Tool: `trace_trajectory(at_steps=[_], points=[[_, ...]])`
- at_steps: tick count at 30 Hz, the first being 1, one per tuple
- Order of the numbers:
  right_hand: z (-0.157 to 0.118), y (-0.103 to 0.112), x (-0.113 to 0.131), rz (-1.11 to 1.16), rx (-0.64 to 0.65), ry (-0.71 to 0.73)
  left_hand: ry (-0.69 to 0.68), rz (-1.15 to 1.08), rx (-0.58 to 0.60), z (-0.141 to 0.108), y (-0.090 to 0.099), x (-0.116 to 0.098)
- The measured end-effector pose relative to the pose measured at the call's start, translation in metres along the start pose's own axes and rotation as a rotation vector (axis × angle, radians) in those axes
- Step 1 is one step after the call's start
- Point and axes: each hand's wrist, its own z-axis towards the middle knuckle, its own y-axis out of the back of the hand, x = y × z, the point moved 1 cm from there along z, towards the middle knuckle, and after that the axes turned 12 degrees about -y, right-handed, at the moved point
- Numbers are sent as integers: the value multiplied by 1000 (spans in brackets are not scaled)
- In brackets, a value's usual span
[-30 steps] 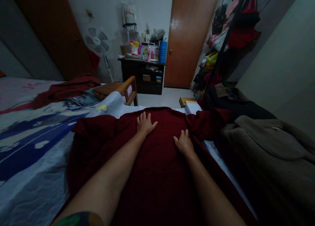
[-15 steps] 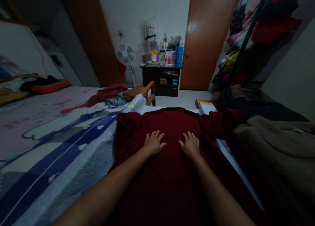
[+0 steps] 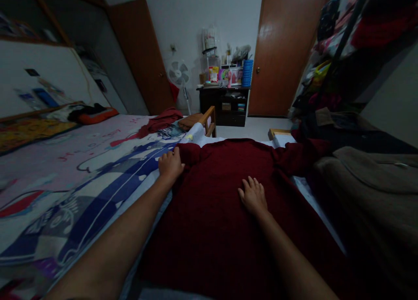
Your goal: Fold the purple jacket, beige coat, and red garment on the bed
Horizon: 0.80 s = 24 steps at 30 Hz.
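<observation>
A dark red garment (image 3: 225,195) lies spread out in front of me, its neck edge at the far side and a sleeve at each side. My left hand (image 3: 171,164) is at the outer edge of the left sleeve, fingers bent over it; whether cloth is pinched between them is hard to see. Flat on the middle right of the garment rests my right hand (image 3: 253,195), fingers spread and nothing held.
Left is a bed with a patterned sheet (image 3: 94,139) and crumpled clothes (image 3: 161,122). Folded coats (image 3: 369,173) lie at the right. Beyond are a wooden rail (image 3: 209,115), a fan (image 3: 179,73), a dark cabinet (image 3: 204,104) and a door (image 3: 281,52).
My left hand has moved from the garment's middle out to the left sleeve, its fingers now bent. My right hand stays on the cloth. The view has shifted left.
</observation>
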Motion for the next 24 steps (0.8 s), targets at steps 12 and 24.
trace_trajectory(at_steps=[12,24], points=[[-1,-6,1,-10,-85,-7,-14,-106,185,7,7,-10],[0,-7,0,13,-71,-18,-63,-38,174,-8,-16,-19]])
